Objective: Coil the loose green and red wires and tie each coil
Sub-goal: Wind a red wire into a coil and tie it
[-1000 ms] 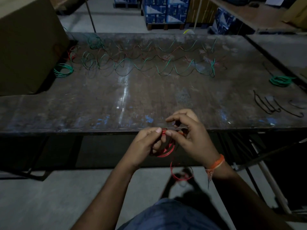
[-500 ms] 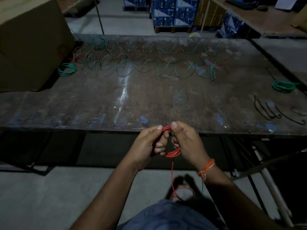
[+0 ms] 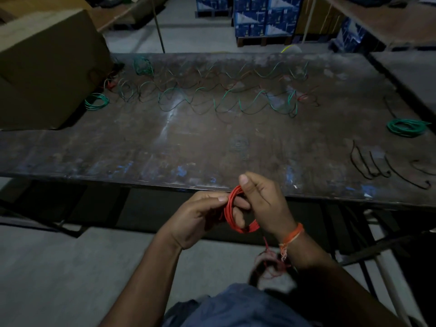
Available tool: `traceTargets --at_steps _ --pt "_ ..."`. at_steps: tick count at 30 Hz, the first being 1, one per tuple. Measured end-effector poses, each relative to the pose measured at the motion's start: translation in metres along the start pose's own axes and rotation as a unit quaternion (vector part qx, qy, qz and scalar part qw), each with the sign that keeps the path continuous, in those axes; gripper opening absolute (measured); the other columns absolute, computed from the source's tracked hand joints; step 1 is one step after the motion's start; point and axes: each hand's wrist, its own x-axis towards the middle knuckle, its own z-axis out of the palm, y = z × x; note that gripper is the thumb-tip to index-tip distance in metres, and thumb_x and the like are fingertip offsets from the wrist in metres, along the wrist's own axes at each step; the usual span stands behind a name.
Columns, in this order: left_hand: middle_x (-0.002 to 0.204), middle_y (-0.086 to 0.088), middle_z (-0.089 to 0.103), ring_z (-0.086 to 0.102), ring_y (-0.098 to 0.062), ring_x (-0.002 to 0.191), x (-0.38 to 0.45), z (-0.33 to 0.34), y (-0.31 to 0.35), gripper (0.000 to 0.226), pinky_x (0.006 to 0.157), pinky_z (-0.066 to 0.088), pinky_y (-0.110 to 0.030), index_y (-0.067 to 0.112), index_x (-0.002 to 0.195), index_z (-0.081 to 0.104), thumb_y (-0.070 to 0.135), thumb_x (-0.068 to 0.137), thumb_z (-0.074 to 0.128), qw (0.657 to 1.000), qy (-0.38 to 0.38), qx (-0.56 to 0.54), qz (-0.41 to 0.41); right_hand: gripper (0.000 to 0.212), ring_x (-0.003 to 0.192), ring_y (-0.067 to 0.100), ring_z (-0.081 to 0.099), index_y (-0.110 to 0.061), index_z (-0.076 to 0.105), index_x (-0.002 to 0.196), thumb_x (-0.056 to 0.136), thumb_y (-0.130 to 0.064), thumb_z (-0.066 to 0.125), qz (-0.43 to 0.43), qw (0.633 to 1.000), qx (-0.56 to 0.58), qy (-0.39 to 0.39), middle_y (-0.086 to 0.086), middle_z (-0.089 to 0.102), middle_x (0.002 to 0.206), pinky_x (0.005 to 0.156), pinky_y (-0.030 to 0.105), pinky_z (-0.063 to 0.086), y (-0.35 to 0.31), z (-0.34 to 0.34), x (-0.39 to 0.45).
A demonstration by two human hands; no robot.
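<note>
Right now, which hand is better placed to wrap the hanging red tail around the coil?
The right hand, probably: the loose tail hangs just below its wrist, while the left hand pinches the red coil steady.

My view is dim and underexposed. A glare streak marks the table (image 3: 169,119). Edges curve and darken; my loose red wire tail (image 3: 271,265) blurs.
</note>
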Motion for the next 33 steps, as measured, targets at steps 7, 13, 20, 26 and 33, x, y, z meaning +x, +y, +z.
traceTargets --at_steps 7,13,20,26,33 --pt "0.056 -0.003 0.048 0.056 -0.019 0.058 0.016 0.058 -0.029 0.027 0.062 0.049 -0.030 0.007 0.087 0.061 0.026 0.099 0.046 0.978 0.163 -0.124 0.026 0.050 0.054 0.029 0.056 -0.015 0.050 0.073 0.105 -0.052 0.039 -0.053 0.986 -0.136 0.074 0.011 0.056 0.061 0.053 0.052 0.045 0.017 -0.026 0.000" --pt "0.043 0.011 0.021 0.020 -0.007 0.038 0.038 0.077 -0.028 0.036 0.047 0.030 -0.024 0.012 0.073 0.053 0.035 0.099 0.043 0.936 0.135 -0.324 0.011 0.045 0.052 0.012 0.043 -0.017 0.046 0.067 0.106 -0.040 0.041 -0.071 0.981 -0.139 0.113 0.000 0.043 0.055 0.052 0.043 0.038 0.005 -0.034 -0.002" --pt "0.042 0.011 0.016 0.008 -0.010 0.042 0.043 0.082 -0.022 0.042 0.044 0.015 -0.024 0.017 0.066 0.049 0.043 0.098 0.041 0.946 0.175 -0.271 -0.024 0.044 0.055 0.022 0.044 -0.015 0.046 0.072 0.108 -0.040 0.040 -0.065 0.989 -0.115 0.060 0.009 0.046 0.060 0.053 0.043 0.038 0.013 -0.046 -0.005" --pt "0.044 0.011 0.016 0.005 -0.009 0.045 0.039 0.060 -0.021 0.033 0.043 0.010 -0.023 0.018 0.062 0.047 0.030 0.093 0.044 0.914 0.254 -0.315 -0.024 0.037 0.052 0.013 0.055 -0.015 0.061 0.087 0.106 -0.040 0.043 0.037 0.993 -0.071 -0.082 0.011 0.061 0.064 0.055 0.031 0.045 0.029 -0.054 -0.012" --pt "0.042 0.010 0.024 0.019 -0.006 0.036 0.036 0.008 0.004 0.029 0.043 0.017 -0.021 0.020 0.063 0.045 0.024 0.093 0.044 0.882 0.276 -0.377 0.056 0.007 0.059 0.003 0.052 -0.015 0.067 0.091 0.096 -0.012 0.066 0.090 0.987 -0.061 -0.119 -0.006 0.057 0.066 0.060 0.016 0.041 0.052 -0.073 -0.023"
